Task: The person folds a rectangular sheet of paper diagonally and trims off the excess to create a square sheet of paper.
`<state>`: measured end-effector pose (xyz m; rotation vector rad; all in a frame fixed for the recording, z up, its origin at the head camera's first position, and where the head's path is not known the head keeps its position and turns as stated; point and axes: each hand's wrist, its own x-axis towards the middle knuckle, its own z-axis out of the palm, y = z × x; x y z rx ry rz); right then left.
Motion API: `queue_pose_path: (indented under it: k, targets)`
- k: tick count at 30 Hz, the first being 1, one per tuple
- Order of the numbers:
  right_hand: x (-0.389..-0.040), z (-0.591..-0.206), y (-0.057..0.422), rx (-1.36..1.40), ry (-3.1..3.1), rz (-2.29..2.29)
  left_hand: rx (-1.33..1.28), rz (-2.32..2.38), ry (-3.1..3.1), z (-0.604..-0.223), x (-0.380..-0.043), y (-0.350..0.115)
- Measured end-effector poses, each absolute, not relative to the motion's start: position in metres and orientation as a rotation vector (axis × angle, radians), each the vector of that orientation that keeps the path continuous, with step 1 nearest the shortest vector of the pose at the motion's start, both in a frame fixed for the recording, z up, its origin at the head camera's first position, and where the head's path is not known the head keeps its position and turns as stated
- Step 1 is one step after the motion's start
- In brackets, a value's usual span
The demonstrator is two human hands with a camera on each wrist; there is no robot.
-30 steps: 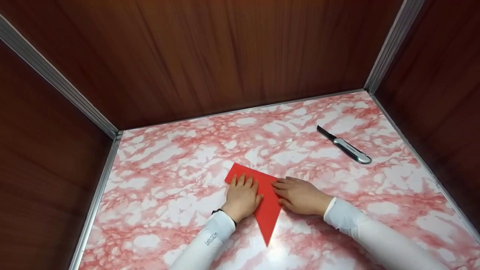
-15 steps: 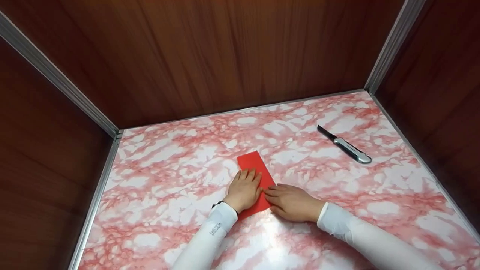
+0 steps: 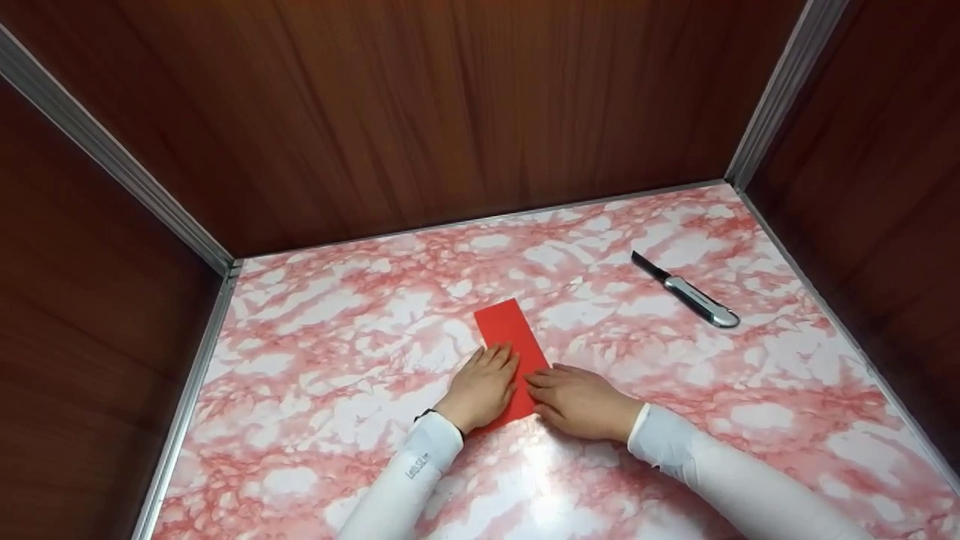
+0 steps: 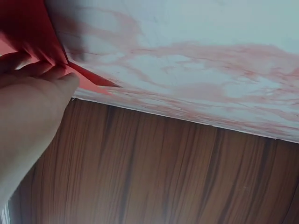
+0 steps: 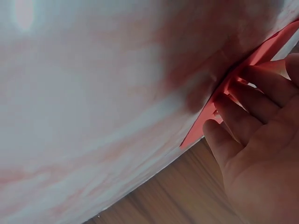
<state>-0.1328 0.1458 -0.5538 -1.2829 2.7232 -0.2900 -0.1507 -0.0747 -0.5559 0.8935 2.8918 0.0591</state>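
A folded piece of red paper (image 3: 504, 322) lies flat on the marbled table, now a narrow strip slanting away from the person. My left hand (image 3: 481, 388) rests on its left side, fingers extended over the sheet and hiding part of it. From the right, my right hand (image 3: 585, 401) presses its fingertips on the paper's right edge near the lower end. The left wrist view shows the left fingers against the red paper (image 4: 86, 79), with a layer lifted at its edge. In the right wrist view the right fingers lie along the paper's edge (image 5: 198, 122).
A utility knife (image 3: 686, 291) with a black and silver handle lies at the back right of the table (image 3: 337, 315), blade end pointing away to the left. Dark wood panels (image 3: 450, 112) with metal edging enclose the table on the left, back and right.
The red paper went from a wide shape with a point toward the person to a narrow strip, turned on the table. The right hand shifted slightly left and down; the knife stayed put.
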Motion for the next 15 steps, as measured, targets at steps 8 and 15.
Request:
queue_pose_path:
  k: [8,15]
  targets:
    - [-0.14,-0.555,0.158,-1.279,2.712,-0.482,0.895,0.106,2.883,-0.56,-0.151,-0.079]
    - [-0.173,-0.541,0.207,-0.856,2.924,-0.735,0.916,0.132,2.868,-0.561,-0.152,-0.081]
